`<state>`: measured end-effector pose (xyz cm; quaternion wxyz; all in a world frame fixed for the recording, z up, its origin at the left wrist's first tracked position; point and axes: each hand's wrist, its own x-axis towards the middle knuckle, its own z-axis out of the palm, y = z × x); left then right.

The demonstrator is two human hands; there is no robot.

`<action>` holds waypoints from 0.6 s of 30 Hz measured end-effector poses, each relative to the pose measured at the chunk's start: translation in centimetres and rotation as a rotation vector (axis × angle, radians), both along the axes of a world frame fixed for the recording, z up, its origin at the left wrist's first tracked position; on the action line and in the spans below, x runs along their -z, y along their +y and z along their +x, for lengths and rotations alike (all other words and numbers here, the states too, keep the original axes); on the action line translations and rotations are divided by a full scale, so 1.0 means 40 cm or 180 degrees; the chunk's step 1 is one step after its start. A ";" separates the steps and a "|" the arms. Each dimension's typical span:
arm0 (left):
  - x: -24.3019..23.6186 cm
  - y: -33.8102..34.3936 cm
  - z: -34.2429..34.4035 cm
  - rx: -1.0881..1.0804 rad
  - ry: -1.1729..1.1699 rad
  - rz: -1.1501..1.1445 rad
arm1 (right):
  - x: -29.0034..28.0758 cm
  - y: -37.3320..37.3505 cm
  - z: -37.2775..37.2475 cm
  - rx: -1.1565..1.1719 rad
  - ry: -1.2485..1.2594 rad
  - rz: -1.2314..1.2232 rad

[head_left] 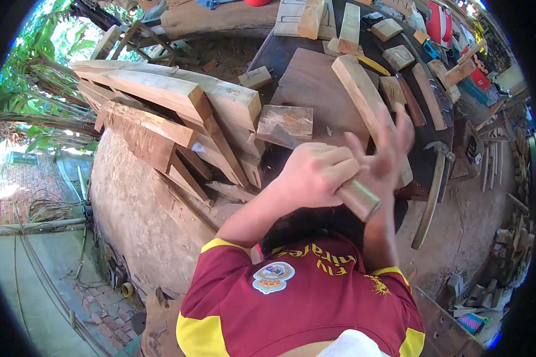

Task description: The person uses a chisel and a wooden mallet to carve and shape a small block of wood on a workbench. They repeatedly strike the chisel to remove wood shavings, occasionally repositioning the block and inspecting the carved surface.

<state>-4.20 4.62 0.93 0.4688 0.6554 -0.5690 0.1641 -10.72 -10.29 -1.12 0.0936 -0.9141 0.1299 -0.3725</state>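
Chisel [358, 200] sits in L hand [320, 174], fingers clenched round handle, blade showing nr a squared wood block [298, 121], contact unclear; R hand [386, 149] is blurred, fingers spread, seemingly holding nothing. For control, prob. best w/ wrist firm & R hand behind the edge. Long beam [354, 83] on the counter [281, 52] crowds R hand; hammer [430, 199] is to the R, timbers [155, 86] hem in L side.

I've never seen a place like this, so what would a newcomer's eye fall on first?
Probably the maroon-and-yellow shirt at the bottom, with the left hand above it closed around a thick-handled tool and the right hand open and blurred beside it. Next, perhaps, come the pale timber beams at upper left and the hammer at right.
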 end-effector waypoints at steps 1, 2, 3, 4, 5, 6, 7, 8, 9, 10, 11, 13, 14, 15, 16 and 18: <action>0.002 -0.015 0.007 0.0030 -0.0005 -0.0033 | 0.002 -0.027 -0.025 0.0306 0.0241 0.0158; 0.003 -0.027 0.008 -0.0094 0.0051 -0.0046 | 0.007 -0.051 -0.044 0.0580 0.0482 0.0327; 0.008 -0.034 0.013 -0.0155 0.0066 -0.0033 | 0.012 -0.067 -0.054 0.0847 0.0726 0.0492; 0.016 -0.045 0.020 -0.0177 0.0081 -0.0026 | 0.015 -0.078 -0.058 0.0913 0.1073 0.0744; 0.024 -0.055 0.025 -0.0203 0.0096 -0.0019 | 0.021 -0.088 -0.059 0.0972 0.1419 0.0995; 0.030 -0.064 0.027 -0.0262 0.0105 -0.0039 | 0.029 -0.098 -0.060 0.1025 0.1766 0.1246; 0.036 -0.070 0.031 -0.0289 0.0145 -0.0025 | 0.050 -0.112 -0.065 0.0914 0.1581 0.1115; 0.036 -0.075 0.034 -0.0317 0.0179 -0.0013 | 0.071 -0.124 -0.069 0.0800 0.1390 0.0982; 0.036 -0.080 0.034 -0.0346 0.0213 -0.0002 | 0.084 -0.133 -0.073 0.0688 0.1199 0.0847; 0.041 -0.079 0.034 -0.0400 0.0250 0.0040 | 0.039 -0.120 -0.071 0.0660 0.1360 0.1540; 0.041 -0.081 0.036 -0.0437 0.0278 0.0076 | 0.030 -0.120 -0.080 0.0528 0.1085 0.1754; 0.037 -0.075 0.038 -0.0481 0.0326 0.0161 | 0.027 -0.124 -0.118 0.0254 0.0542 0.2172; 0.035 -0.073 0.040 -0.0483 0.0334 0.0193 | 0.026 -0.132 -0.141 0.0073 0.0157 0.2398; 0.032 -0.073 0.044 -0.0486 0.0342 0.0225 | 0.030 -0.129 -0.167 0.0028 -0.0266 0.2526; 0.028 -0.078 0.051 -0.0496 0.0374 0.0216 | 0.031 -0.126 -0.196 -0.0001 -0.0698 0.2633; 0.018 -0.077 0.056 -0.0552 0.0464 0.0226 | 0.033 -0.129 -0.230 -0.0014 -0.1220 0.2421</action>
